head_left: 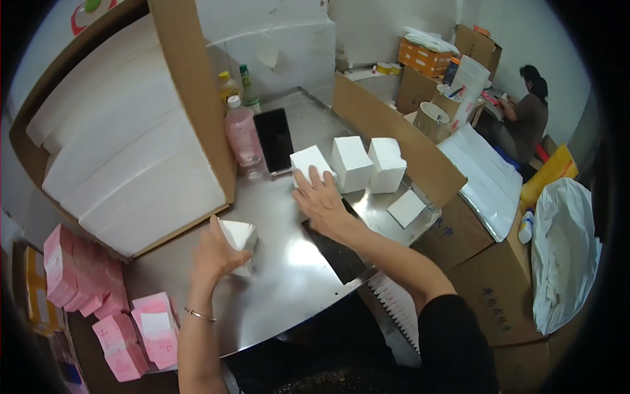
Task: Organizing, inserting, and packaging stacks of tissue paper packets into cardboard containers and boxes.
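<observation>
My left hand [211,253] is wrapped round a block-shaped stack of white paper tissues [239,235] near the open carton on the metal table [275,315]. The fingers of my right hand [325,205] grip another white tissue stack [311,159] farther back, with fingertips over its near side. To its right stand two similar stacks, a middle one [352,163] and a right one [387,165]. A low, flat white stack [406,209] lies nearer to me. Under my right forearm is a dark flat plate [338,253], partly hidden.
A large carton [190,111] of white tissue bundles stands at left, pink packs [121,345] below it. A phone [274,141] leans upright beside a pink-liquid bottle [243,134]. A cardboard panel [394,134] borders the table's right; beyond sits another person [528,121].
</observation>
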`<state>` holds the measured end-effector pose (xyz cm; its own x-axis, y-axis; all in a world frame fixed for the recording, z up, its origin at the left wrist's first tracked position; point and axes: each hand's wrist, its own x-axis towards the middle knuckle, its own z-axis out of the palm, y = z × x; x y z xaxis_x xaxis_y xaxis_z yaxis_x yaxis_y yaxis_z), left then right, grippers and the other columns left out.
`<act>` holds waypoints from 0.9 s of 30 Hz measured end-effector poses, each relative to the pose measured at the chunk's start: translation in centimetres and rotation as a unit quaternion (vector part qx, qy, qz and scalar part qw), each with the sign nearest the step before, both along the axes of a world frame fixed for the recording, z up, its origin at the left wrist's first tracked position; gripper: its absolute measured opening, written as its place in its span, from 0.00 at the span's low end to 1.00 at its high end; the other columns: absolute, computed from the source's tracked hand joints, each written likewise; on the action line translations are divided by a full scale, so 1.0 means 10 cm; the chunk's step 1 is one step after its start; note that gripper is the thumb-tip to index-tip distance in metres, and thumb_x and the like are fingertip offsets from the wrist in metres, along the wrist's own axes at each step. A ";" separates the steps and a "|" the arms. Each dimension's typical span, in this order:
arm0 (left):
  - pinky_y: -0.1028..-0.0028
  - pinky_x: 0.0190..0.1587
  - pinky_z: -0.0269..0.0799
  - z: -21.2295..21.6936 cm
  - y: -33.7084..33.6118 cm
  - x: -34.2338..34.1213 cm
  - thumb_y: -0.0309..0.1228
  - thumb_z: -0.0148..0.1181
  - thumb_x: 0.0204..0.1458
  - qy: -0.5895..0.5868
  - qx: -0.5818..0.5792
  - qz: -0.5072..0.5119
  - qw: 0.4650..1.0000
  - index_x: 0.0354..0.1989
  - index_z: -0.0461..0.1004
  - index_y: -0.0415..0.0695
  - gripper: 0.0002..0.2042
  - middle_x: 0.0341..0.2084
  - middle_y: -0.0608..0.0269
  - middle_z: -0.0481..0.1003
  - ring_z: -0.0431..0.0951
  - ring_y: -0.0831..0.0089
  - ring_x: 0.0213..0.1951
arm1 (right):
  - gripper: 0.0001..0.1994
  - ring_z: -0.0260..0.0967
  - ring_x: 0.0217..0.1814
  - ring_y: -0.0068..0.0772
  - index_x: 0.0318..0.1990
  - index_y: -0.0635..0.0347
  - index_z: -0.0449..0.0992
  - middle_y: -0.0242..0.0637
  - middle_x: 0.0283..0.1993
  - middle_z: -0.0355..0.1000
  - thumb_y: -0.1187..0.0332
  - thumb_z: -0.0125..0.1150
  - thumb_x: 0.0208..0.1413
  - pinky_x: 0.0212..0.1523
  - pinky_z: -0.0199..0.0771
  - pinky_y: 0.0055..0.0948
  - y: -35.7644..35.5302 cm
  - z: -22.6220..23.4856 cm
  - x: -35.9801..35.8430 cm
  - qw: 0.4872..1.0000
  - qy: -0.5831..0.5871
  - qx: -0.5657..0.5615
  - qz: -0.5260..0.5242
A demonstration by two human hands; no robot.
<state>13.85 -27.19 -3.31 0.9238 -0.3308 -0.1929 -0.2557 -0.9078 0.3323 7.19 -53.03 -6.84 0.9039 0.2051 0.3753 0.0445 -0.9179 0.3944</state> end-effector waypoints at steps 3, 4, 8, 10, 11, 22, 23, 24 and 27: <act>0.62 0.54 0.72 -0.13 0.05 0.21 0.43 0.69 0.38 0.066 -0.178 -0.039 0.981 0.65 0.57 0.34 0.45 0.51 0.44 0.73 0.75 0.53 0.52 | 0.19 0.62 0.61 0.53 0.44 0.57 0.78 0.51 0.60 0.64 0.64 0.68 0.42 0.61 0.58 0.51 -0.14 0.04 -0.22 0.928 -0.246 0.262 0.094; 0.64 0.53 0.72 -0.12 0.05 0.32 0.42 0.68 0.40 0.149 -0.301 -0.063 0.940 0.62 0.62 0.34 0.40 0.48 0.47 0.74 0.76 0.58 0.50 | 0.19 0.63 0.61 0.51 0.45 0.57 0.79 0.50 0.59 0.65 0.63 0.68 0.43 0.60 0.59 0.51 -0.31 0.04 -0.31 0.920 -0.319 0.229 0.011; 0.67 0.45 0.74 -0.23 -0.63 0.52 0.43 0.64 0.50 0.347 -0.536 -0.011 0.770 0.54 0.68 0.36 0.28 0.41 0.57 0.75 0.77 0.68 0.41 | 0.17 0.65 0.56 0.46 0.47 0.60 0.80 0.48 0.51 0.70 0.56 0.60 0.59 0.59 0.62 0.40 -1.33 -0.04 -0.66 0.815 -0.378 0.410 -0.157; 0.58 0.47 0.73 -0.43 -1.07 0.67 0.47 0.62 0.51 0.377 -0.536 0.020 0.755 0.56 0.69 0.41 0.28 0.47 0.56 0.72 0.73 0.63 0.48 | 0.22 0.65 0.53 0.38 0.42 0.61 0.82 0.43 0.47 0.71 0.51 0.48 0.68 0.54 0.65 0.34 -1.54 -0.08 -0.65 0.730 -0.255 0.628 -0.088; 0.54 0.47 0.72 -0.55 -1.23 0.75 0.48 0.61 0.51 0.376 -0.524 0.032 0.764 0.57 0.69 0.42 0.28 0.50 0.56 0.71 0.72 0.61 0.50 | 0.23 0.65 0.53 0.36 0.43 0.60 0.82 0.40 0.47 0.71 0.50 0.45 0.69 0.52 0.66 0.34 -1.54 -0.10 -0.62 0.727 -0.221 0.643 -0.093; 0.74 0.31 0.71 -0.64 -2.41 0.85 0.52 0.66 0.51 0.183 -0.546 -0.057 0.816 0.55 0.76 0.37 0.32 0.31 0.59 0.78 0.76 0.74 0.31 | 0.24 0.66 0.53 0.30 0.50 0.60 0.78 0.36 0.54 0.64 0.53 0.36 0.72 0.44 0.76 0.29 -0.99 -0.47 -1.47 0.642 -0.320 0.688 -0.111; 0.72 0.35 0.73 -0.76 -2.61 0.92 0.52 0.67 0.50 0.117 -0.528 -0.043 0.840 0.52 0.77 0.35 0.32 0.31 0.55 0.78 0.77 0.70 0.33 | 0.24 0.66 0.53 0.30 0.51 0.63 0.77 0.36 0.52 0.63 0.54 0.37 0.72 0.43 0.76 0.28 -0.93 -0.45 -1.48 0.601 -0.331 0.720 -0.101; 0.71 0.42 0.73 -0.82 -2.78 0.97 0.55 0.66 0.50 0.083 -0.518 -0.049 0.850 0.54 0.73 0.31 0.36 0.36 0.51 0.78 0.78 0.67 0.38 | 0.24 0.66 0.52 0.30 0.51 0.65 0.76 0.36 0.50 0.63 0.56 0.37 0.72 0.43 0.77 0.27 -0.86 -0.43 -1.48 0.558 -0.340 0.751 -0.090; 0.68 0.56 0.69 -0.87 -3.14 0.94 0.57 0.62 0.53 0.129 -0.606 -0.051 0.784 0.61 0.61 0.27 0.43 0.52 0.38 0.73 0.75 0.60 0.53 | 0.24 0.67 0.48 0.30 0.56 0.68 0.74 0.36 0.46 0.64 0.56 0.37 0.72 0.43 0.78 0.29 -0.85 -0.55 -1.40 0.572 -0.345 0.743 -0.038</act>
<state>23.24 -58.59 -11.96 0.8625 -0.4851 0.1438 -0.0891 0.1340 0.9870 -6.82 -61.53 -12.36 0.4212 -0.8338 0.3569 0.2873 -0.2506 -0.9245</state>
